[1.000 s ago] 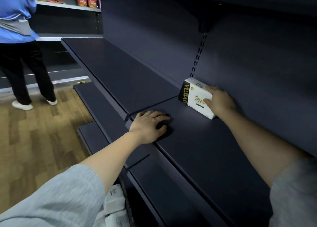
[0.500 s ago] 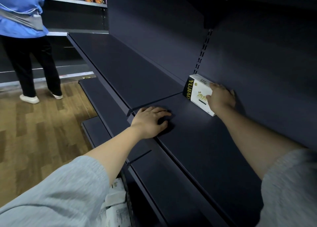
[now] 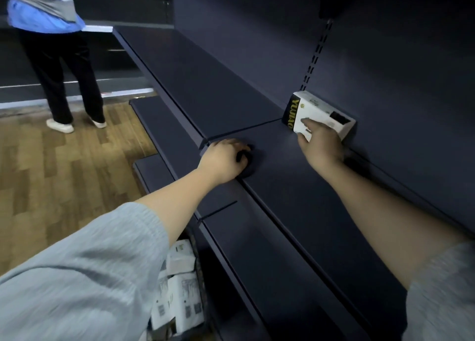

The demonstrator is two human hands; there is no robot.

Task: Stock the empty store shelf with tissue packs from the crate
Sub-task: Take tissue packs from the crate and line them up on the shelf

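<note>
Right hand [image 3: 322,145] slid lower on tissue pack [image 3: 318,114]

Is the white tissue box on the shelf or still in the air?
On the shelf. The white rectangular tissue pack sits flat on the dark blue metal shelf against its back wall.

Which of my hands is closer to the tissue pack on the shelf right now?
Right. The right hand touches the tissue pack; the left hand rests on the shelf edge, apart.
</note>
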